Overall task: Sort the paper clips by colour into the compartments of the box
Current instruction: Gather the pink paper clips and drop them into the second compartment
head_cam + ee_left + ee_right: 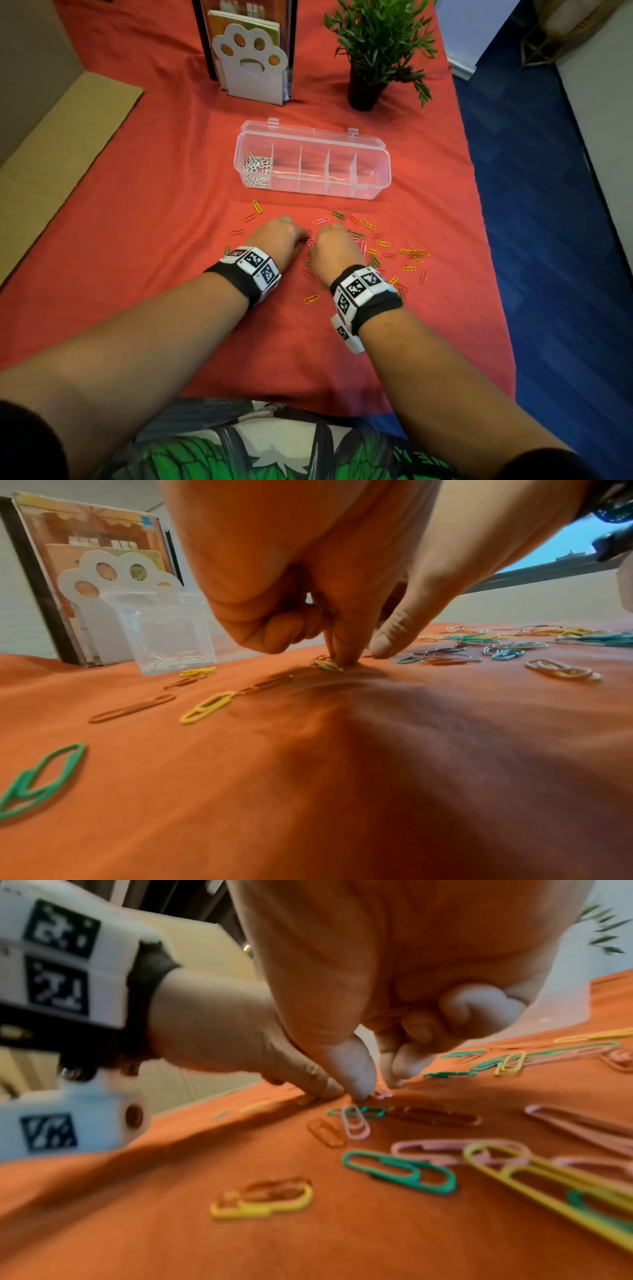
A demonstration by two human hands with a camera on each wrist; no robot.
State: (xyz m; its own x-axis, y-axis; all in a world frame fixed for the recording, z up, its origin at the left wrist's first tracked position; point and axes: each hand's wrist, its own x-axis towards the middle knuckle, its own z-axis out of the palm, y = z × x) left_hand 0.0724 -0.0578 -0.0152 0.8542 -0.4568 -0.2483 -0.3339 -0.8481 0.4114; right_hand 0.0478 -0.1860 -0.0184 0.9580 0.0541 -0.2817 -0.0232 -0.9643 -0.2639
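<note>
A clear box (373, 164) with several compartments lies open on the red cloth; white paper clips (256, 167) fill its leftmost compartment. Yellow, green, pink and red paper clips (383, 244) lie scattered in front of it. My left hand (284, 236) and right hand (334, 248) meet fingertip to fingertip over the pile. In the left wrist view the left hand (337, 658) has curled fingers that pinch a pale clip (325, 665) against the cloth. In the right wrist view the right hand (375, 1088) pinches a pink clip (382, 1093) between thumb and forefinger.
A white paw-shaped holder (251, 65) with cards stands behind the box, and a potted plant (373, 51) is at the back right. Cardboard (58, 161) lies along the left edge. The cloth's right edge (486, 240) drops to a blue floor.
</note>
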